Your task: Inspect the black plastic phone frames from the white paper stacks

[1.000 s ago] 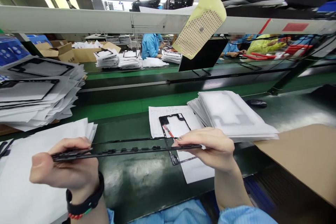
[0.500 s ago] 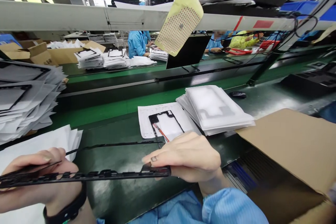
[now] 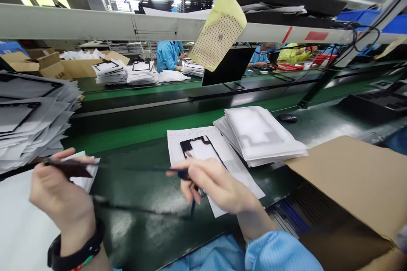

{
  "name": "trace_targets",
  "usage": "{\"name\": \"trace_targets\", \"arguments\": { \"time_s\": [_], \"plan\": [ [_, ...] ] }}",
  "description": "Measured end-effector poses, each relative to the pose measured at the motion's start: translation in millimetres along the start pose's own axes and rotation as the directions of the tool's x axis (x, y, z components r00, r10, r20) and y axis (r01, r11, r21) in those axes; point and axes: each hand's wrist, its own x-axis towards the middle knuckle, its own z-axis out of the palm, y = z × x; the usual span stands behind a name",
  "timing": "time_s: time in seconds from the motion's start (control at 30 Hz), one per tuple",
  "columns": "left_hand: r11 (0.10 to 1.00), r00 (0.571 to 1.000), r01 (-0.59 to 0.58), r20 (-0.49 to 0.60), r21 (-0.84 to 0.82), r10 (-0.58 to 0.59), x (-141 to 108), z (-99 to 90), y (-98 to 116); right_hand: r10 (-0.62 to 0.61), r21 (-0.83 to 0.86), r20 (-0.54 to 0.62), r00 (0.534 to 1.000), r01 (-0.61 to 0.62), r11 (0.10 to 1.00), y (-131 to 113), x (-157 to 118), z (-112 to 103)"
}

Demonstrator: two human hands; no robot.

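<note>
A thin black plastic frame [image 3: 140, 209], smeared by motion, spans the space between my two hands above the green bench. My left hand [image 3: 63, 197] is closed on its left end, where a wider dark part shows at the fingers. At the opposite end, the fingers of my right hand [image 3: 218, 184] pinch a corner. Just behind that hand, a similar black frame [image 3: 188, 144] lies on a printed sheet [image 3: 175, 137]. A red, pen-like thing on it is mostly hidden by my right hand.
White sleeves in a stack [image 3: 263, 131] lie behind my right hand. Tall piles of sleeved frames [image 3: 34, 123] stand at left. An open cardboard box [image 3: 349, 178] is at right, and a computer mouse [image 3: 288, 118] lies farther back. Co-workers [image 3: 167, 56] sit across the line.
My hands have turned the black frame, so its long sides now sit farther apart. My left hand has risen and moved right; my right hand has shifted its grip to the corner.
</note>
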Motion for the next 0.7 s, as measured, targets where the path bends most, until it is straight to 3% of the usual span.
{"name": "trace_targets", "arguments": {
  "time_s": [0.07,0.13,0.2,0.23,0.27,0.33,0.43,0.5,0.57,0.6,0.63,0.7],
  "plan": [
    [0.974,0.995,0.01,-0.1,0.225,0.013,-8.9,3.9,14.5,0.18,0.303,-0.09,0.98,-0.145,0.942,13.4,5.6,-8.9],
    [0.947,0.99,0.103,-0.125,0.304,-0.068,-20.2,5.8,26.1,0.27,0.531,-0.146,0.952,-0.155,0.833,26.1,10.8,-16.5],
    [0.945,0.946,0.324,-0.041,0.047,-0.323,-30.9,7.0,33.4,0.303,0.685,-0.168,0.938,-0.11,0.72,34.8,14.1,-18.6],
    [0.879,0.89,0.456,0.088,-0.136,-0.448,-35.0,7.7,35.8,0.317,0.746,-0.167,0.933,-0.091,0.66,37.3,14.8,-17.1],
    [0.769,0.818,0.574,0.255,-0.281,-0.516,-37.9,8.3,37.6,0.331,0.798,-0.153,0.931,-0.081,0.598,38.6,14.9,-14.2],
    [0.527,0.638,0.764,0.556,-0.371,-0.534,-39.2,8.9,40.5,0.354,0.876,-0.1,0.93,-0.087,0.474,38.0,13.2,-5.8],
    [0.136,0.383,0.915,0.717,-0.379,-0.582,-30.1,7.5,45.4,0.35,0.928,-0.051,0.935,-0.085,0.364,32.4,7.1,7.0],
    [-0.249,0.241,0.861,0.785,-0.445,-0.57,-20.3,4.9,49.7,0.297,0.931,-0.066,0.952,-0.048,0.361,27.2,1.7,13.5],
    [-0.594,0.151,0.68,0.875,-0.43,-0.46,-12.3,1.9,55.1,0.215,0.927,-0.095,0.972,0.007,0.375,21.8,-3.2,18.5],
    [-0.703,0.131,0.592,0.907,-0.395,-0.399,-9.9,0.3,58.2,0.177,0.924,-0.111,0.978,0.036,0.382,19.3,-5.4,20.4],
    [-0.768,0.118,0.527,0.926,-0.364,-0.359,-8.8,-1.1,61.7,0.15,0.918,-0.131,0.98,0.063,0.391,17.0,-7.2,22.1],
    [-0.812,0.091,0.467,0.933,-0.35,-0.349,-9.7,-3.8,69.6,0.128,0.903,-0.176,0.976,0.108,0.416,13.4,-10.0,24.3]
  ]
}}
